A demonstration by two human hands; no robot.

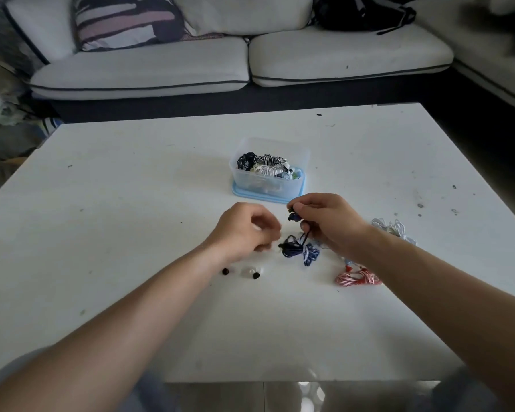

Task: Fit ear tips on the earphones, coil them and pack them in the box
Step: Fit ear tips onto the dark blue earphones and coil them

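My right hand point(327, 224) pinches a dark blue earbud point(293, 216) just above the table, its cord running down to a loose blue-and-white earphone bundle point(299, 251) lying between my hands. My left hand point(244, 233) hovers beside it with fingers curled; something small and pale shows at its fingertips, too blurred to name. Two black ear tips point(226, 271) point(255, 275) and a clear one point(246, 270) lie near my left wrist. The clear plastic box point(268, 185) on its blue lid stands behind my hands, holding several coiled earphones.
Red-and-white earphones point(359, 278) lie under my right forearm, and white earphones point(394, 230) sit to its right. The white table point(131, 203) is scuffed. A grey sofa point(191, 66) with a striped cushion and a black bag stands beyond the table.
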